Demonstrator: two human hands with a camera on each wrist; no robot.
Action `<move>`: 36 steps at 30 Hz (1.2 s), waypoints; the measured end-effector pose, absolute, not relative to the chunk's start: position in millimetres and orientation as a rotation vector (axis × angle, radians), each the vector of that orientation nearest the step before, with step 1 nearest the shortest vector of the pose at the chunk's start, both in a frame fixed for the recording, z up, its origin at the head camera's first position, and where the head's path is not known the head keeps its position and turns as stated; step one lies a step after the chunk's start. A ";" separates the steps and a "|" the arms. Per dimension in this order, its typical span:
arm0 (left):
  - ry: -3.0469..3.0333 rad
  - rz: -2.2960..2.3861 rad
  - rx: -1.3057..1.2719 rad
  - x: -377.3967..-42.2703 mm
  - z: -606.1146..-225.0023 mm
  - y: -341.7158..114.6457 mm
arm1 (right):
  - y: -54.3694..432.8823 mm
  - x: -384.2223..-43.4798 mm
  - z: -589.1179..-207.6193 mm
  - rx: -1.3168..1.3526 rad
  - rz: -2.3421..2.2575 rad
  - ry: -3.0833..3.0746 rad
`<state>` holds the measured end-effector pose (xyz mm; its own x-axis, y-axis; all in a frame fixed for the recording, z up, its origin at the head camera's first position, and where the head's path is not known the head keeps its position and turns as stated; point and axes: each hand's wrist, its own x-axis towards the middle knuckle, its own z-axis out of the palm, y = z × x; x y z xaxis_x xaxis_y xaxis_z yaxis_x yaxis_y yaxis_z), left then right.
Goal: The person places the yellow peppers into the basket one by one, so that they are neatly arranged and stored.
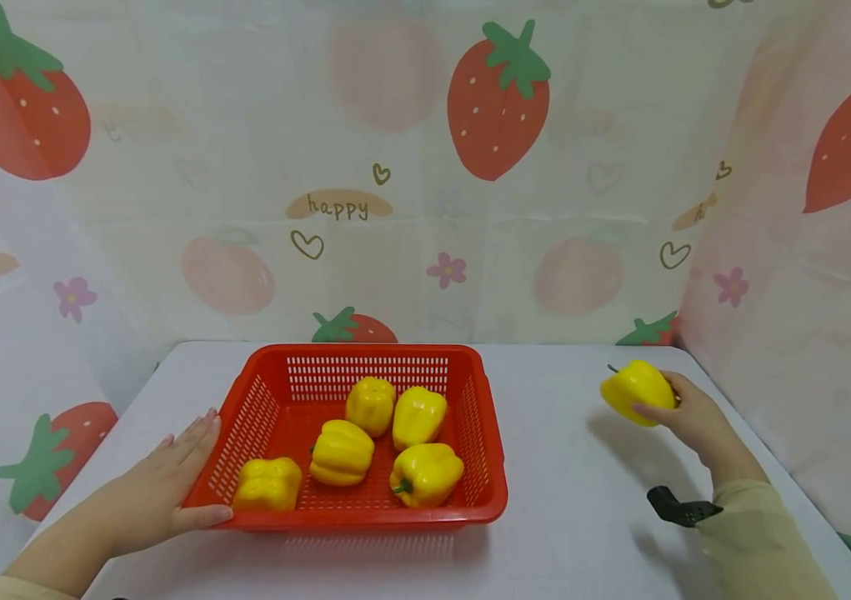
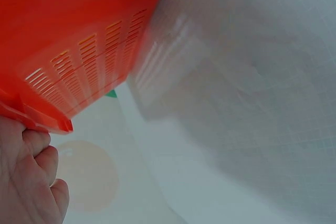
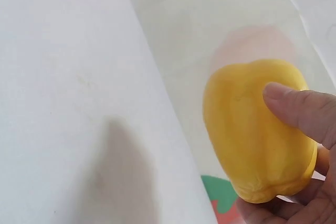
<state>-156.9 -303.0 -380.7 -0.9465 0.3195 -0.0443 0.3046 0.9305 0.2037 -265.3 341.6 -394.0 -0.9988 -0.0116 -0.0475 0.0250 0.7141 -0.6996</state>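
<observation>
My right hand (image 1: 703,421) grips a yellow bell pepper (image 1: 637,392) above the right side of the table, its stem pointing left. In the right wrist view the thumb (image 3: 296,106) lies across that pepper (image 3: 257,129), with other fingers beneath it. A red plastic basket (image 1: 365,518) stands left of the middle. Several yellow bell peppers lie inside, among them one (image 1: 267,484) in the near left corner and one (image 1: 427,475) near the front right. My left hand (image 1: 162,487) rests along the basket's left rim with straight fingers, the thumb at the front corner.
A white-covered table (image 1: 553,500) carries the basket. Behind it and at both sides hang pale sheets (image 1: 410,100) printed with strawberries. A black strap-like piece (image 1: 683,508) sticks out from the right sleeve.
</observation>
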 end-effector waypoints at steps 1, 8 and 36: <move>3.009 0.300 0.486 -156.8 -380.4 -302.9 | 340.5 -265.6 -392.8 0.000 -1.163 2.869; 3.007 0.306 0.476 -156.6 -379.9 -302.2 | 333.0 -266.3 -384.3 -0.071 -1.152 2.894; 3.018 0.303 0.469 -156.6 -380.6 -301.7 | 283.2 -276.2 -336.8 -0.314 -1.098 2.949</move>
<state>-156.6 -301.7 -380.6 -0.9507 0.3073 -0.0413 0.2930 0.9339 0.2049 -276.2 283.2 -336.8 -0.9801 -0.1779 0.0880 -0.1922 0.7390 -0.6457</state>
